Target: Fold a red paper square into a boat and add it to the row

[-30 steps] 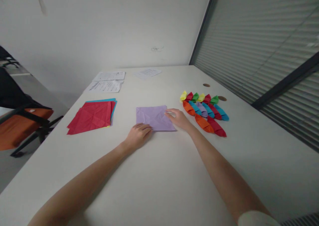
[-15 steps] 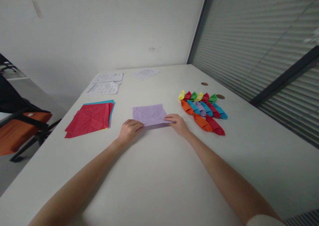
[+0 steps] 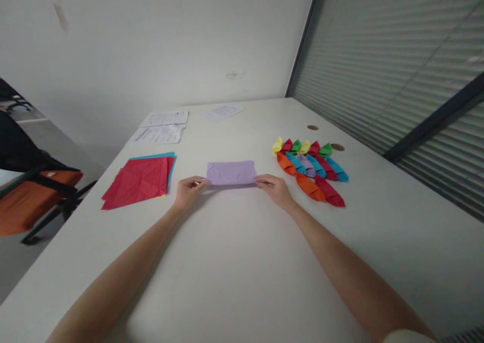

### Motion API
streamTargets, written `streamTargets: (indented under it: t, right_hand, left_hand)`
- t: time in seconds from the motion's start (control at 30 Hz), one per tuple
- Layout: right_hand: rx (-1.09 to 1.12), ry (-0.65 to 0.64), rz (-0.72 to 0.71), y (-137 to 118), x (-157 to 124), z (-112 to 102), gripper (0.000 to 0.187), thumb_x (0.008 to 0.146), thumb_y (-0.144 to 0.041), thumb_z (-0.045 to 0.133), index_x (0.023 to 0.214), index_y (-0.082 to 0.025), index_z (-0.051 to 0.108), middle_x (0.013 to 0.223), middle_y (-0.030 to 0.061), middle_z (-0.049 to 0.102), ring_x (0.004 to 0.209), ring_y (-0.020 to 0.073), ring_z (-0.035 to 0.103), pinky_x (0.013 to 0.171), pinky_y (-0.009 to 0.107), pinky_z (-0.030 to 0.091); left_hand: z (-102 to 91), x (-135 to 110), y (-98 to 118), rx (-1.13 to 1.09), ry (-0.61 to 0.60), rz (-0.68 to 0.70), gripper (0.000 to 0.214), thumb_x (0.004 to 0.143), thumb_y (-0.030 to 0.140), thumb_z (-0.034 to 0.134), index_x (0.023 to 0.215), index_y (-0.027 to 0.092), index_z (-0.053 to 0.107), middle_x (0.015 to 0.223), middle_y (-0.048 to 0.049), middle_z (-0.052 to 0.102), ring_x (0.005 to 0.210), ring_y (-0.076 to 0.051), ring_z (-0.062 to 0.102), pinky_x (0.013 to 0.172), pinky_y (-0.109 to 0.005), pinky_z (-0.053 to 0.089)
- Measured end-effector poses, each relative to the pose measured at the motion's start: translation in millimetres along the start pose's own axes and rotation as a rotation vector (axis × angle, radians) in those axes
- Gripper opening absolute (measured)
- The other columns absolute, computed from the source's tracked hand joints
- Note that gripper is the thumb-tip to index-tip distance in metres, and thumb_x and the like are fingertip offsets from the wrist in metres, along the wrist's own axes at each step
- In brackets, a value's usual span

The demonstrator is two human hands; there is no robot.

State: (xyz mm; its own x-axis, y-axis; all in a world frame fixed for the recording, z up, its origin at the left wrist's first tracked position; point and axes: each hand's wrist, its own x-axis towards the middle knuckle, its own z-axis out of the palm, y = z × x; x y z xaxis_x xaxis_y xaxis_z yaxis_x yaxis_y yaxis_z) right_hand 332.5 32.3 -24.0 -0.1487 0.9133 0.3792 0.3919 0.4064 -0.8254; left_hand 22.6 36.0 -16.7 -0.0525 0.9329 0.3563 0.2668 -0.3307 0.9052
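A sheet of purple paper (image 3: 231,173), folded into a wide rectangle with creases across it, spans the gap between my hands. My left hand (image 3: 189,189) pinches its near left corner between thumb and fingers. At the near right corner, my right hand (image 3: 275,187) grips the paper in the same way. The near edge looks slightly raised, with a shadow under it on the white table (image 3: 227,242).
A stack of red and blue paper sheets (image 3: 138,181) lies to the left. Several small folded paper pieces (image 3: 310,166) in mixed colours sit in rows at the right. Printed sheets (image 3: 161,133) lie further back. An orange chair (image 3: 41,196) stands beyond the left edge.
The purple paper has gone from a deeper, slanted shape to a narrower, straighter rectangle. Both hands have shifted to pinch its near corners, the right one slightly further right.
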Motion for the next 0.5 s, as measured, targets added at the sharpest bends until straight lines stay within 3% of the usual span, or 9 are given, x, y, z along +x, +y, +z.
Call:
streamTargets:
  t: [0.13, 0.33, 0.5]
  right_hand:
    - [-0.061, 0.104, 0.026, -2, 3, 1, 0.035, 0.082, -0.052, 0.061, 0.082, -0.021, 0.076, 0.082, 0.0069, 0.074, 0.075, 0.0197, 0.063, 0.072, 0.034, 0.051]
    - [0.096, 0.179, 0.089, 2, 5, -1, 0.036, 0.079, -0.052, 0.062, 0.076, -0.017, 0.071, 0.07, 0.0023, 0.068, 0.065, 0.0162, 0.057, 0.063, 0.029, 0.046]
    - [0.077, 0.137, 0.081, -2, 7, -5, 0.035, 0.073, -0.053, 0.069, 0.078, -0.018, 0.071, 0.07, 0.0006, 0.065, 0.067, 0.0159, 0.055, 0.064, 0.029, 0.046]
  left_hand:
    - [1.1, 3, -1, -0.064, 0.037, -0.038, 0.038, 0.063, 0.053, 0.078, 0.069, 0.016, 0.072, 0.069, -0.0052, 0.07, 0.058, -0.013, 0.055, 0.055, -0.024, 0.041]
    - [0.3, 1, 9, 0.045, -0.097, 0.02, 0.033, 0.066, 0.046, 0.076, 0.081, 0.017, 0.072, 0.065, 0.0001, 0.063, 0.055, -0.01, 0.046, 0.051, -0.022, 0.034]
    - [3.6, 1, 13, 0.036, -0.073, 0.029, 0.034, 0.072, 0.049, 0.071, 0.064, 0.017, 0.063, 0.056, 0.0031, 0.052, 0.052, -0.009, 0.04, 0.05, -0.022, 0.031]
